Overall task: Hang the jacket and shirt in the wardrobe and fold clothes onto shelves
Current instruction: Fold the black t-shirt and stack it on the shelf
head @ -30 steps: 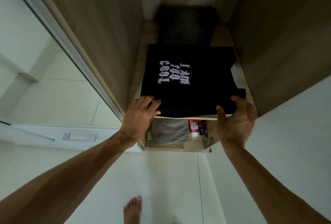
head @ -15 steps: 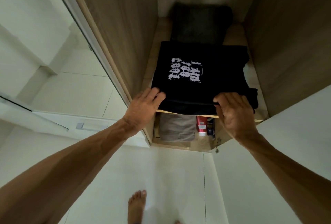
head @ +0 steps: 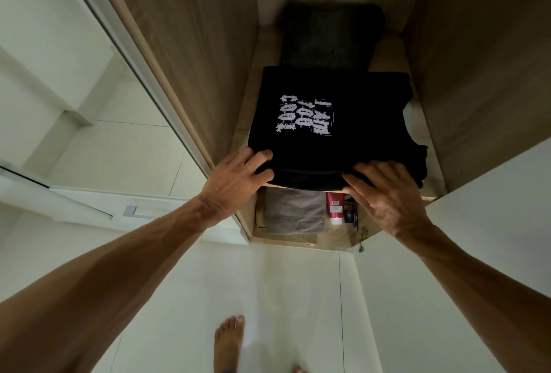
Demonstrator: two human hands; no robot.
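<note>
A folded black T-shirt (head: 328, 122) with a white print lies on a wooden wardrobe shelf (head: 247, 110), its front edge at the shelf's lip. My left hand (head: 235, 176) presses on the shirt's front-left corner, fingers spread on top and thumb against the front fold. My right hand (head: 387, 193) lies palm down on the front-right edge, with straight fingers on the cloth and the thumb along the front. Behind the shirt sits a dark grey folded garment (head: 331, 35).
On the shelf below lie a folded grey-brown garment (head: 293, 211) and a red tube (head: 335, 208) beside small dark items. Wooden side panels (head: 190, 53) close in the compartment on both sides. A sliding door (head: 89, 53) stands to the left. My bare foot (head: 228, 340) is on the pale floor.
My right hand has turned from cupping the shirt's front-right corner to lying palm down on its front edge. My left hand has slid further onto the front-left corner. The shirt sits slightly deeper.
</note>
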